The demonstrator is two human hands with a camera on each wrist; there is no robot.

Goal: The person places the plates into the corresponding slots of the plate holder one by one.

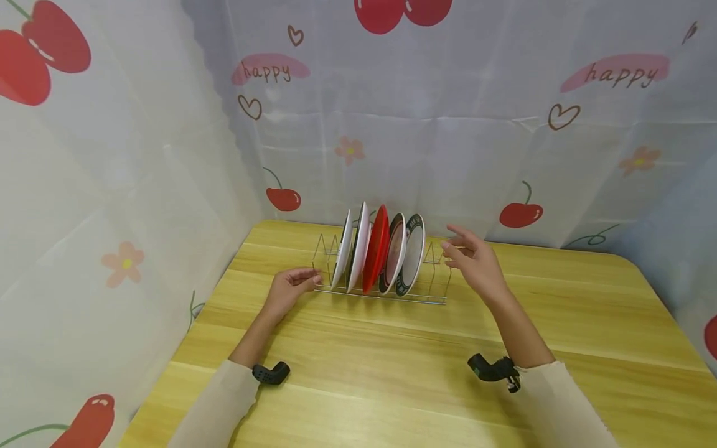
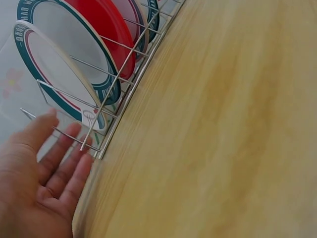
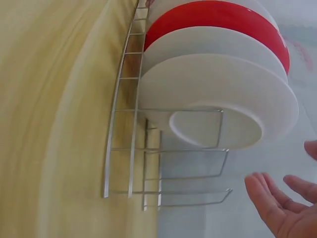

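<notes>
A wire dish rack (image 1: 437,300) stands on the table, holding several plates upright in a row. A red plate (image 1: 376,249) is in the middle, two plates with pale undersides or faces stand left of it, and two dark-rimmed plates, including the rightmost plate (image 1: 413,255), lean on its right. At the rack's left end is my left hand (image 1: 288,289), its relaxed fingers (image 2: 74,183) right by the end wires; whether they touch is unclear. My right hand (image 1: 475,258) hovers just off the right end, fingers loosely spread and holding nothing, apart from the rack in the right wrist view.
The wooden table (image 1: 358,379) runs in front of the rack and to its sides. Behind and at the sides hangs a pale sheet (image 1: 426,162) printed with cherries, flowers and lettering. A black wrist device (image 1: 271,373) sits on each forearm.
</notes>
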